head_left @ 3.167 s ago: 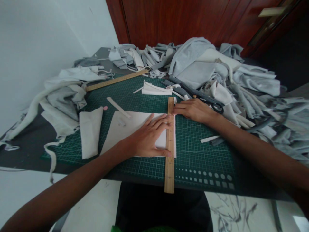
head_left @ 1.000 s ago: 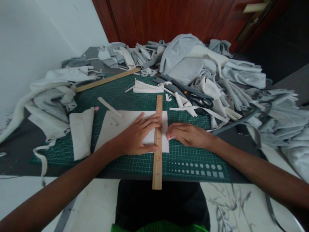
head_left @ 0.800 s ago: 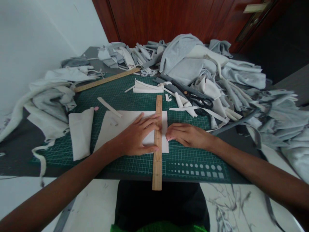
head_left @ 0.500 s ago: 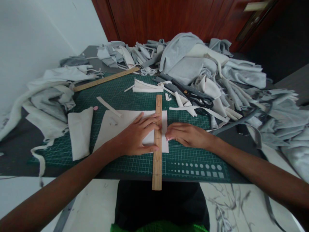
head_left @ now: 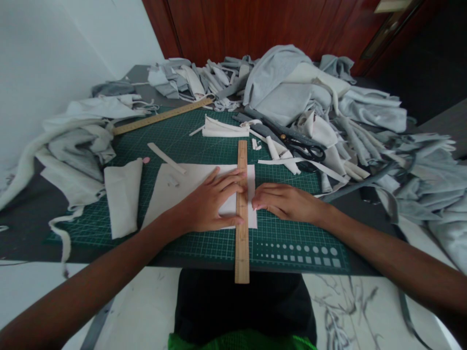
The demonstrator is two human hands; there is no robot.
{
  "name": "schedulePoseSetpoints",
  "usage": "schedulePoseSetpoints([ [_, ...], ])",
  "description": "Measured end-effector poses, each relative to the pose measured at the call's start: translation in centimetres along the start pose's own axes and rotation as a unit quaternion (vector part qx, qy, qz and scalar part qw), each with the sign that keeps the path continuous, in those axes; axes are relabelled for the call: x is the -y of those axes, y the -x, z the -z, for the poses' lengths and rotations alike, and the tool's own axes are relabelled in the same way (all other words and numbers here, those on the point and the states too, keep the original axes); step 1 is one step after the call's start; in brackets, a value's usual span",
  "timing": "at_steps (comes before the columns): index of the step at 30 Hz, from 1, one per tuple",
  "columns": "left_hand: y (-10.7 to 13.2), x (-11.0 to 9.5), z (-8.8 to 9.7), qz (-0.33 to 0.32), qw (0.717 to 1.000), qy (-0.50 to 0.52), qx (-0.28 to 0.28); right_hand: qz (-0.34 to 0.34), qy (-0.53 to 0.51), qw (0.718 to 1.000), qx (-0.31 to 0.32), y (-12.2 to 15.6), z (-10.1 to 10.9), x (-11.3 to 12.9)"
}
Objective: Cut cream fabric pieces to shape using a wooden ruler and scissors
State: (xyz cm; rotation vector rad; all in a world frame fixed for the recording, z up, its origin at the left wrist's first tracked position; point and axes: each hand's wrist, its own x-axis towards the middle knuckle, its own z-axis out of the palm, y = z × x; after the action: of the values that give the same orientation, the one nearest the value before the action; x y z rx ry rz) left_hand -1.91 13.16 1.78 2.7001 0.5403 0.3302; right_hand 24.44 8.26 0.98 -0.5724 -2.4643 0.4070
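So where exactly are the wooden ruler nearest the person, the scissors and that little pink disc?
Nearer wooden ruler (head_left: 242, 208): head view, its marked face, near mid-length.
Black-handled scissors (head_left: 283, 137): head view, the pivot screw.
Pink disc (head_left: 146, 160): head view, middle of its upper face.

One green cutting mat (head_left: 215, 250). Two wooden rulers (head_left: 242, 250) (head_left: 164, 115): one across its near edge, one over its far left. Two bare hands (head_left: 211, 201) (head_left: 282, 201) over its middle. One flat white fabric sheet (head_left: 168, 194) on it, one pink disc (head_left: 146, 160) toward its left, one pair of black-handled scissors (head_left: 284, 141) at its far right. Fabric scraps (head_left: 288, 99) around the mat overlap too much to count.
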Motion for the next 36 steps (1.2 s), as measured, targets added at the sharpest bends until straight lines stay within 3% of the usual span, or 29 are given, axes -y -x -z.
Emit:
schedulePoseSetpoints([
  [29,-0.29,0.09,0.17,-0.011,1.000,-0.002,0.008,-0.002,0.011,1.000,0.011,0.01,0.00,-0.12],
  [36,-0.25,-0.04,0.04,-0.010,1.000,0.001,0.006,-0.023,-0.032,0.999,-0.001,-0.11,-0.14,-0.03],
])
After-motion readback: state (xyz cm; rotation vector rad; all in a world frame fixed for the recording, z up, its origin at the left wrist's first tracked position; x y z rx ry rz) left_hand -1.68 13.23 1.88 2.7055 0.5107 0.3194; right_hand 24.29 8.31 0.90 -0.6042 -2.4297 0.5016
